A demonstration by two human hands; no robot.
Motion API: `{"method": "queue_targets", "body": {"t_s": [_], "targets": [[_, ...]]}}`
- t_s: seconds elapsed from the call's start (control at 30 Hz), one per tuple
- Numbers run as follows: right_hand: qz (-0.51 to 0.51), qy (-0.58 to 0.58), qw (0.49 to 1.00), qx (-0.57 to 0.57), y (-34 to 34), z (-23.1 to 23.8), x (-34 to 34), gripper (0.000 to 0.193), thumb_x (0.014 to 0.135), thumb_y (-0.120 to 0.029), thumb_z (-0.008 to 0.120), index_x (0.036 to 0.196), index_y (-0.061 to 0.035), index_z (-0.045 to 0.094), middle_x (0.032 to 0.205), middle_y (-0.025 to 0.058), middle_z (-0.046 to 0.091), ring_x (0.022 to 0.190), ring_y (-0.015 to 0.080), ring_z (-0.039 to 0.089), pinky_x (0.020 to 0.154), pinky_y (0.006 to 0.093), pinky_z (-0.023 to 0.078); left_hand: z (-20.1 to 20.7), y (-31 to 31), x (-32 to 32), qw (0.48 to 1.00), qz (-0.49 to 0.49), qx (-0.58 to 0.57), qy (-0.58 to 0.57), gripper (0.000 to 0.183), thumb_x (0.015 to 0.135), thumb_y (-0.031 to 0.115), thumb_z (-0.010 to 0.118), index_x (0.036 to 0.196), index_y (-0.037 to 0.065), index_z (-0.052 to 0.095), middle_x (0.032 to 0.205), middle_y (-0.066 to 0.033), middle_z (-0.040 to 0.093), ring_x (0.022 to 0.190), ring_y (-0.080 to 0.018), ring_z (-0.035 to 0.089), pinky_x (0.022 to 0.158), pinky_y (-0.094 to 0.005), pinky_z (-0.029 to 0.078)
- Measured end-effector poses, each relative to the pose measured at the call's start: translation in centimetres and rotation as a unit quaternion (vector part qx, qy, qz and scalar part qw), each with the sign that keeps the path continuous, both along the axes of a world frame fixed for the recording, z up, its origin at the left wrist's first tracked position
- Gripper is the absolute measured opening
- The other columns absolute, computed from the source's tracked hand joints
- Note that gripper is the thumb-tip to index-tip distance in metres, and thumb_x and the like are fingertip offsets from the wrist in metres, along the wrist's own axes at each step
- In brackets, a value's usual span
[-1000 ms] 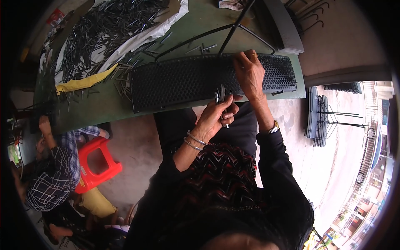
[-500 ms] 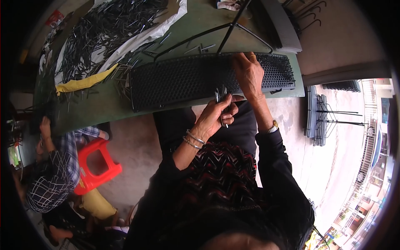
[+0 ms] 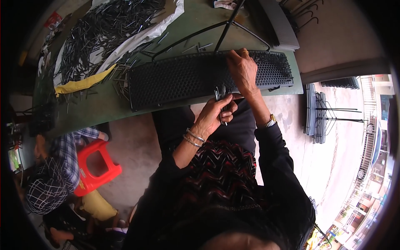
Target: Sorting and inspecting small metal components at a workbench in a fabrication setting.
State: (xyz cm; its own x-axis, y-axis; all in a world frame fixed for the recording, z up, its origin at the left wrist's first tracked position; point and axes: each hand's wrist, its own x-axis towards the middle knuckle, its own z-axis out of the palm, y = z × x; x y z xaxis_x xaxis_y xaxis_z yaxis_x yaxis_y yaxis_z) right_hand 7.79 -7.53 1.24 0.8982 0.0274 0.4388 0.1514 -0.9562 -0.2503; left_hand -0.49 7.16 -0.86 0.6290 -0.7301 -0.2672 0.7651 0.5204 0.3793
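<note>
A black mesh panel (image 3: 179, 79) lay on the near edge of a green table (image 3: 87, 110), its long axis running left to right, the right end slightly farther away. From its far side, black bars (image 3: 225, 32) rose and ran off the top of the view.

Just in front of the panel, the left hand (image 3: 214, 111) was closed around a few metal rods (image 3: 218, 91), which pointed lengthwise toward the panel; whether their tips touched it could not be told. The right hand (image 3: 243, 71) reached over the panel, fingers bent and close together at its far side; anything pinched there was hidden, so their grip could not be told.

Beyond the panel's left end, a rod pile (image 3: 112, 29) was cut off above. Left and nearer than the panel, a red stool (image 3: 112, 168) bore yellowish marks too small to read.
</note>
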Motion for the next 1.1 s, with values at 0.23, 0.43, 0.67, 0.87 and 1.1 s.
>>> {"method": "queue_targets", "body": {"t_s": [0.23,0.43,0.67,0.87,1.1], "targets": [[0.132,0.256,0.924,0.253,-1.7,2.6,-3.6,0.026,0.087,-0.02,0.064,0.101,0.002,0.064,0.088,0.01,0.06,0.079,0.0173,0.059,0.068,0.0296,0.049,0.0,0.9,0.3,1.0,0.008,0.024,0.001,0.031,0.096,0.023,0.053,0.114,-0.001,0.057,0.071,-0.0013,0.048,0.05,-0.0022,0.031,0.046,-0.0182,0.027],[0.143,0.39,0.808,0.417,-2.2,3.0,-5.5,0.022,0.085,-0.015,0.063,0.098,0.0026,0.064,0.09,0.006,0.06,0.082,0.0138,0.061,0.067,0.0259,0.05,0.4,0.4,0.2,0.999,-0.017,0.035,-0.012,0.018,0.095,0.023,0.056,0.091,0.006,0.055,0.071,-0.0027,0.049,0.05,-0.0023,0.032,0.046,-0.0182,0.027],[0.094,0.334,0.825,0.447,-1.9,3.6,-5.7,0.022,0.083,-0.017,0.061,0.094,0.0013,0.063,0.087,0.0062,0.063,0.082,0.0133,0.06,0.072,0.0242,0.047,0.0,0.6,0.3,0.999,0.007,0.032,0.001,0.025,0.096,0.028,0.053,0.096,0.004,0.057,0.07,-0.0019,0.049,0.05,-0.0025,0.032,0.046,-0.0181,0.027],[0.042,0.186,0.866,0.462,-2.3,2.6,-4.7,0.016,0.085,-0.012,0.061,0.091,0.0024,0.059,0.08,0.006,0.064,0.074,0.0115,0.059,0.068,0.0251,0.046,-0.9,0.7,0.5,0.999,-0.006,0.04,0.003,0.038,0.096,0.028,0.053,0.119,-0.002,0.055,0.068,-0.0004,0.046,0.051,-0.0026,0.033,0.046,-0.0184,0.028],[-0.021,-0.023,0.947,0.32,-1.5,1.1,-2.7,0.01,0.085,-0.006,0.061,0.092,-0.0009,0.057,0.076,0.0064,0.065,0.067,0.01,0.059,0.063,0.0242,0.047,-0.7,0.0,0.1,0.999,-0.006,0.037,0.029,0.032,0.096,0.027,0.052,0.107,-0.003,0.059,0.07,-0.0004,0.045,0.053,-0.003,0.033,0.05,-0.0182,0.031]]}}
